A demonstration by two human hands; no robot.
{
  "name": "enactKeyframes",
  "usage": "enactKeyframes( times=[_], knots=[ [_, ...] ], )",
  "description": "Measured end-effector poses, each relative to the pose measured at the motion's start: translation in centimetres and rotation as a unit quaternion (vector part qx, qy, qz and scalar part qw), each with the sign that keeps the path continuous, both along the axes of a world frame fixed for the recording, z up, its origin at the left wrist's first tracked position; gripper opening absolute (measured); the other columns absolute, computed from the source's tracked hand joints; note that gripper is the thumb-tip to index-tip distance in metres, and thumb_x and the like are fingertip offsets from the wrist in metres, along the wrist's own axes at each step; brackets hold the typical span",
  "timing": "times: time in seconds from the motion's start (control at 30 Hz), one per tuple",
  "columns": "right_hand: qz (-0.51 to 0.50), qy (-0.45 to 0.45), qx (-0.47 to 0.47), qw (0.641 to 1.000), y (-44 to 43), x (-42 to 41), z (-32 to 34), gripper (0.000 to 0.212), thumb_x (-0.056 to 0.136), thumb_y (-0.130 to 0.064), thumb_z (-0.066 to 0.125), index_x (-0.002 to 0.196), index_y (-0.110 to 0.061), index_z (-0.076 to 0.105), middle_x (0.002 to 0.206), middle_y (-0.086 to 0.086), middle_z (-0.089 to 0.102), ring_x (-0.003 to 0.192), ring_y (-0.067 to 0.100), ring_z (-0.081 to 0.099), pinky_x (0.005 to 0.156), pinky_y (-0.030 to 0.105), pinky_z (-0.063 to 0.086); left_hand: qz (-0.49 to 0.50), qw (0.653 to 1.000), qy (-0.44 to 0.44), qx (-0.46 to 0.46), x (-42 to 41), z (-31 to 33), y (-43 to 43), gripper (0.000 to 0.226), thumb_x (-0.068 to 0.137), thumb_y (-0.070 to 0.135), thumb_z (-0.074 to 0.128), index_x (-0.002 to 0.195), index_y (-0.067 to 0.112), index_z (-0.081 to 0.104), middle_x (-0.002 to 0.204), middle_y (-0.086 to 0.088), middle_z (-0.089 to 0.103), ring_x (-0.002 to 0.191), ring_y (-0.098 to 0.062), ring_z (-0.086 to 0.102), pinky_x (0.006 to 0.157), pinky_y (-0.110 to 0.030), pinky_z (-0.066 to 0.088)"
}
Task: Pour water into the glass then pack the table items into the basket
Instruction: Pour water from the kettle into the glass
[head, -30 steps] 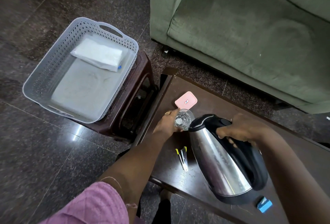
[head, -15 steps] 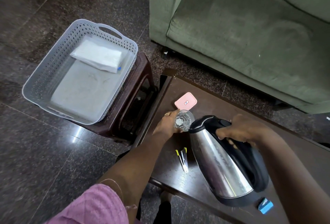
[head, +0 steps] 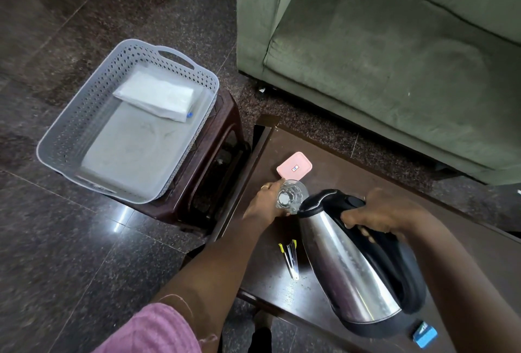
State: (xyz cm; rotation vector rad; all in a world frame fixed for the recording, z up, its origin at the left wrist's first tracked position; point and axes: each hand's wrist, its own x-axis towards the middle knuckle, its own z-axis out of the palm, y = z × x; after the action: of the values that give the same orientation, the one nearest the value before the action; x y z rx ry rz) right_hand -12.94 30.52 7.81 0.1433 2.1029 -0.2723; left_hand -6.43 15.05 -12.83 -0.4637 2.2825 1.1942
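A clear glass (head: 291, 197) stands on the dark wooden table (head: 332, 175), and my left hand (head: 265, 203) grips its side. My right hand (head: 386, 214) holds the black handle of a steel kettle (head: 349, 265), which is lifted and tilted with its spout at the glass rim. A pink rectangular box (head: 294, 168) lies just beyond the glass. A small stapler (head: 291, 258) with yellow tips lies near the kettle's left side. A blue eraser-like block (head: 425, 334) sits at the table's near right. The grey perforated basket (head: 70, 130) rests on a brown stool to the left.
Inside the basket lies a white folded packet (head: 156, 96). The brown stool (head: 222, 138) stands close against the table's left end. A green sofa (head: 380, 57) fills the far right, on dark polished stone floor (head: 70, 254).
The view has shifted slightly. The kettle and both hands stay almost in the same pose at the glass.
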Motion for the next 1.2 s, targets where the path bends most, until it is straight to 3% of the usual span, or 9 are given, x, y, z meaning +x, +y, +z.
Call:
enactKeyframes(
  times=[0.1,0.3,0.53,0.73,0.87,1.0,1.2],
  knots=[
    [0.0,0.008,-0.001,1.0,0.3,0.2,0.0,0.02,0.064,-0.024,0.066,0.055,-0.006,0.067,0.046,0.005,0.062,0.038,0.016,0.054,0.05,0.02,0.045,0.001,1.0,0.006,0.0,0.0,0.1,0.0,0.091,0.069,0.018,0.079,0.144,0.027,0.028,0.14,-0.012,0.042,0.128,-0.028,0.044,0.107,-0.039,0.038],
    [-0.064,0.045,-0.036,0.996,1.3,1.2,0.3,0.026,0.062,-0.015,0.068,0.038,-0.009,0.058,0.034,0.003,0.055,0.026,0.013,0.045,0.033,0.008,0.032,0.005,1.0,0.012,-0.002,0.2,0.3,0.3,0.092,0.071,0.014,0.076,0.145,0.026,0.024,0.137,-0.014,0.044,0.125,-0.029,0.046,0.106,-0.038,0.04],
    [-0.111,0.081,-0.053,0.989,3.0,3.3,0.3,0.025,0.057,-0.013,0.066,0.034,-0.007,0.057,0.037,0.007,0.055,0.033,0.018,0.047,0.047,0.024,0.042,0.03,0.999,0.023,0.002,1.0,1.5,0.0,0.09,0.071,0.01,0.077,0.145,0.016,0.027,0.141,-0.014,0.043,0.13,-0.026,0.043,0.109,-0.032,0.035],
    [-0.145,0.113,-0.087,0.979,4.0,5.1,1.8,0.018,0.048,-0.011,0.063,0.035,-0.008,0.052,0.039,0.009,0.05,0.038,0.02,0.044,0.049,0.031,0.036,0.037,0.997,0.058,-0.022,1.8,3.0,-1.7,0.071,0.083,0.011,0.066,0.144,0.012,0.03,0.146,-0.014,0.038,0.135,-0.024,0.037,0.112,-0.028,0.027],
    [-0.177,0.156,-0.141,0.962,3.3,5.8,3.2,0.013,0.041,-0.009,0.062,0.042,-0.007,0.05,0.042,0.012,0.049,0.043,0.021,0.044,0.052,0.035,0.036,0.086,0.991,0.1,-0.023,2.6,4.1,-3.8,0.054,0.089,0.011,0.059,0.139,0.011,0.04,0.143,-0.012,0.044,0.132,-0.023,0.042,0.111,-0.03,0.033],
    [-0.163,0.205,-0.21,0.942,1.0,5.5,4.7,0.015,0.04,-0.009,0.061,0.041,-0.012,0.047,0.038,0.006,0.045,0.036,0.016,0.038,0.048,0.026,0.032,0.149,0.975,0.155,-0.052,3.1,5.3,-7.7,0.041,0.092,0.01,0.051,0.132,0.013,0.049,0.136,-0.009,0.052,0.125,-0.023,0.049,0.108,-0.03,0.037],
    [-0.152,0.259,-0.342,0.89,-5.0,4.2,6.9,0.023,0.057,0.009,0.058,0.047,-0.007,0.047,0.04,0.005,0.042,0.04,0.015,0.035,0.037,0.015,0.027,0.27,0.924,0.219,-0.158,4.5,7.3,-15.6,0.038,0.091,-0.001,0.044,0.128,0.006,0.053,0.129,-0.015,0.057,0.119,-0.029,0.053,0.103,-0.031,0.037]
  ],
)
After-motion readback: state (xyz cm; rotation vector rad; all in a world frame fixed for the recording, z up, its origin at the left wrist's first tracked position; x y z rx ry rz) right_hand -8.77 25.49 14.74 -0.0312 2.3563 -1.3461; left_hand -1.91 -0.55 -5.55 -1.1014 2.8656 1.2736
